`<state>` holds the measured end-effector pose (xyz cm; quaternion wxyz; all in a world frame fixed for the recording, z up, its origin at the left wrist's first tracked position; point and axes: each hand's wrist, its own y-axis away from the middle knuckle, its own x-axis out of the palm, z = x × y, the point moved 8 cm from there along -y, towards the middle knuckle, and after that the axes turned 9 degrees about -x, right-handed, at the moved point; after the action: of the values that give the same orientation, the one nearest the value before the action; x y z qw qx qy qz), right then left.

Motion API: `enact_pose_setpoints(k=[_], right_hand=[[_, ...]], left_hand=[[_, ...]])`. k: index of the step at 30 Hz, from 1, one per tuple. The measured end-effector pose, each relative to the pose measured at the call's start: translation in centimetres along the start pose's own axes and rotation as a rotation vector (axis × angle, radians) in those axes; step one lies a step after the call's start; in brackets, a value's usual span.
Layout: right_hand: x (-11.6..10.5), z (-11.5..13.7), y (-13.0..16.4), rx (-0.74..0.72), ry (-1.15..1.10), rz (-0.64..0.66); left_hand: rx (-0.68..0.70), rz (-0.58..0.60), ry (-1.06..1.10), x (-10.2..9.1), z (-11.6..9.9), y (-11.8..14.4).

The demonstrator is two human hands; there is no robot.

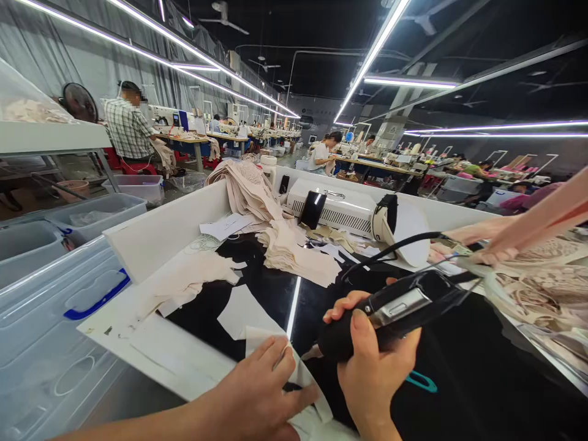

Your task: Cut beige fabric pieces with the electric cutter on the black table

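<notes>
While the right hand (367, 361) grips the black handheld tool (395, 309), the left hand (261, 392) lies flat, pinning the fabric piece (261, 337) on the black worktable (459, 367); best keep cloth taut near the tip.

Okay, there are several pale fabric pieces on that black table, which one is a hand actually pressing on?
The white piece at the near edge: the left hand lies flat on it, beside the tool gripped by the right hand. The beige stack and the piece further left lie untouched.
</notes>
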<state>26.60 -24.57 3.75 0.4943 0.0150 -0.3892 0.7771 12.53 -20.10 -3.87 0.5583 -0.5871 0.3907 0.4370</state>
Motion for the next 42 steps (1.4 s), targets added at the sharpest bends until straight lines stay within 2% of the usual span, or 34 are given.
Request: enact_pose_setpoints(k=[12,23,31,36,42], right_hand=[[0.3,0.1,0.4,-0.032,0.016,0.028],[0.7,0.2,0.6,-0.037,0.017,0.026],[0.6,0.1,0.4,-0.031,0.026,0.036],[0.1,0.6,0.3,-0.043,0.024,0.018],[0.0,0.9,0.6,-0.035,0.035,0.023]], left_hand=[[-0.004,-0.011,0.051,1.1,0.6,0.4],[0.012,-0.011,0.016,0.7,1.0,1.4],[0.005,0.007,-0.007,1.3,0.8,1.2],[0.013,-0.033,0.001,1.0,0.6,1.1],[0.003,0.003,0.005,0.8,0.6,1.0]])
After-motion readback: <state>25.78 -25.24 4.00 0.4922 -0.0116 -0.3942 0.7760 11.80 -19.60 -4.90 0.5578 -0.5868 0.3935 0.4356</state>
